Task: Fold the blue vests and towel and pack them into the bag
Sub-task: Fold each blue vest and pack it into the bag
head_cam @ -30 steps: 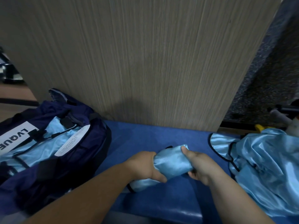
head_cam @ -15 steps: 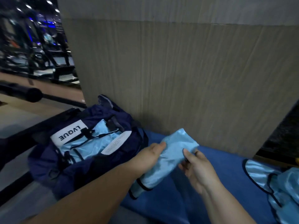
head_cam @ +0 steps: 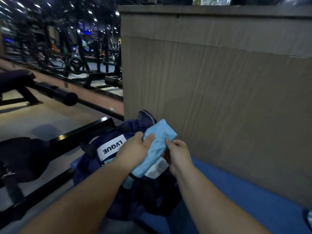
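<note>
A folded light blue vest with black trim is held above the open navy bag. My left hand grips the vest from the left, thumb across its top. My right hand pinches the vest's right edge with curled fingers. The bag lies on the blue bench, with a white "LVQUE" label and more light blue fabric inside. A sliver of another blue vest shows at the far right edge.
A wood-grain panel stands right behind the bench. A black metal frame and a dark bag are on the left. Gym machines fill the background across the floor.
Both hands have carried the folded vest leftward from the bench to above the open bag. The view has swung left, so the pile of vests on the right is almost out of sight.
</note>
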Available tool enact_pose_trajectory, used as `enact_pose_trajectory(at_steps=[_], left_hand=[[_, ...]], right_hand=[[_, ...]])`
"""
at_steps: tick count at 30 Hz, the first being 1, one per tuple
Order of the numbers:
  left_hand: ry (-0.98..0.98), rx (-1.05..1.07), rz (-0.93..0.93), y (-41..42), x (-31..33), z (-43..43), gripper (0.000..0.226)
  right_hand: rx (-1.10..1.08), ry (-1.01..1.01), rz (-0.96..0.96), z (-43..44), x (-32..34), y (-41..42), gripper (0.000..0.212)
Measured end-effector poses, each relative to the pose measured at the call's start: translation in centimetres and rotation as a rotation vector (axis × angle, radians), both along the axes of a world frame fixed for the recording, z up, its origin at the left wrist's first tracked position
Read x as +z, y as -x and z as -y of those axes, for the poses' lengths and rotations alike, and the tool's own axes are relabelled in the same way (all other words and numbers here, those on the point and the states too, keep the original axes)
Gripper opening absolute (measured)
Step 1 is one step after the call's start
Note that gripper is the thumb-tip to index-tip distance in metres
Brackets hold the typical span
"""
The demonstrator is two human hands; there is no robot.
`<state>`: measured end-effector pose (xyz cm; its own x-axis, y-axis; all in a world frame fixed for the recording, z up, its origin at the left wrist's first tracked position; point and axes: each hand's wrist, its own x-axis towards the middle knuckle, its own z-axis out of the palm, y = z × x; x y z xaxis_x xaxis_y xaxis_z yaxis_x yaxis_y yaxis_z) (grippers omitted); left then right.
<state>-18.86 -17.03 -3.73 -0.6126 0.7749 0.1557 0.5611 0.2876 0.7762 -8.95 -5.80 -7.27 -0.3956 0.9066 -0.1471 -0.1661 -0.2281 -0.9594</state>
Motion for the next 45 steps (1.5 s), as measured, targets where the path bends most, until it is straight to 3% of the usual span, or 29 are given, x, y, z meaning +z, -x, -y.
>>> enact_pose_trajectory(at_steps=[3, 5, 8, 10, 11, 13, 15, 18, 21, 23, 27, 31, 35, 37, 42, 45], left_hand=[[0.146, 0.068, -0.267, 2.6, 0.7, -1.2, 0.044], [0.311, -0.003, -0.456, 4.0, -0.4, -2.1, 0.039], [0.587, -0.022, -0.474, 5.4, -3.5, -2.6, 0.049], [0.715, 0.028, -0.581, 5.5, -5.3, -2.7, 0.055], [0.693, 0.061, -0.646, 5.6, -6.0, -2.8, 0.058], [0.414, 0.084, -0.714, 5.9, -6.9, -3.3, 0.062], [0.170, -0.089, -0.736, 6.2, -7.0, -4.1, 0.058], [0.213, -0.359, -0.818, 6.1, -8.0, -4.7, 0.050], [0.254, -0.413, -0.726, 6.0, -9.9, -4.7, 0.088], [0.276, -0.400, -0.697, 6.1, -10.6, -4.8, 0.100], [0.299, -0.394, -0.660, 5.8, -10.3, -4.8, 0.088], [0.326, -0.398, -0.622, 5.9, -10.0, -4.7, 0.088], [0.323, -0.414, -0.613, 6.2, -10.1, -4.8, 0.105], [0.322, -0.422, -0.607, 6.4, -10.4, -4.9, 0.108], [0.322, -0.419, -0.623, 6.4, -10.7, -4.9, 0.107], [0.359, -0.417, -0.641, 6.3, -10.4, -4.8, 0.113]], right_hand=[[-0.027, -0.056, 0.086, -0.7, 0.3, 2.9, 0.014], [-0.015, -0.183, 0.290, -1.3, 0.0, 3.7, 0.013], [0.186, -0.383, 0.640, -1.6, -0.4, 3.5, 0.022], [0.256, -0.485, 0.737, -1.9, -0.9, 2.8, 0.031], [0.229, -0.542, 0.750, -2.0, -1.1, 2.4, 0.033], [0.086, -0.685, 0.786, -2.4, -1.8, 1.4, 0.033], [-0.055, -0.817, 0.846, -2.7, -2.4, 0.6, 0.031], [-0.184, -0.910, 0.926, -2.7, -3.5, -0.1, 0.036], [-0.163, -0.836, 1.087, -3.3, -4.5, -0.4, 0.051], [-0.109, -0.766, 1.184, -4.1, -5.1, -0.5, 0.050], [-0.074, -0.662, 1.129, -5.0, -5.9, -0.5, 0.038], [-0.181, -0.423, 0.626, -5.2, -5.1, -0.8, 0.031], [-0.352, -0.438, 0.408, -5.0, -4.0, -2.1, 0.027], [-0.307, -0.446, 0.462, -5.1, -4.3, -2.4, 0.026], [-0.020, -0.501, 0.908, -6.0, -7.4, -3.0, 0.028], [0.072, -0.534, 0.962, -5.9, -8.3, -3.3, 0.029]])
